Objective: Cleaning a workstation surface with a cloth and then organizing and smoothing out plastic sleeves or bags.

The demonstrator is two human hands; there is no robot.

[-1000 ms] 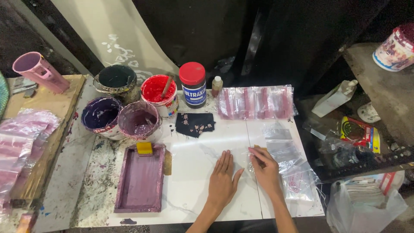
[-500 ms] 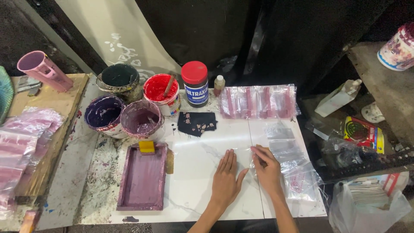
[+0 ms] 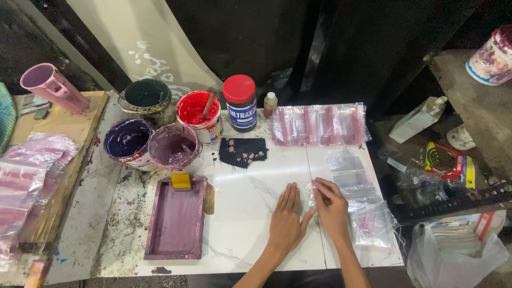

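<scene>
Little has moved since the earlier frames: both hands stay on the white bench point(image 3: 250, 213). Left hand point(image 3: 286, 218) lies flat, fingers together, holding nothing. Right hand point(image 3: 332, 207) pinches the edge of a clear plastic bag point(image 3: 356, 186), which lies unprinted beside a row of finished pink-striped bags point(image 3: 319, 124).

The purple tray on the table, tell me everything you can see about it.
The purple tray is a shallow rectangular tray with a raised rim, stained all over in purple paint. It lies flat on the white table, near the front, left of both hands. A small yellow block sits at its far end, just below the purple paint bucket. Neither hand touches it.
</scene>
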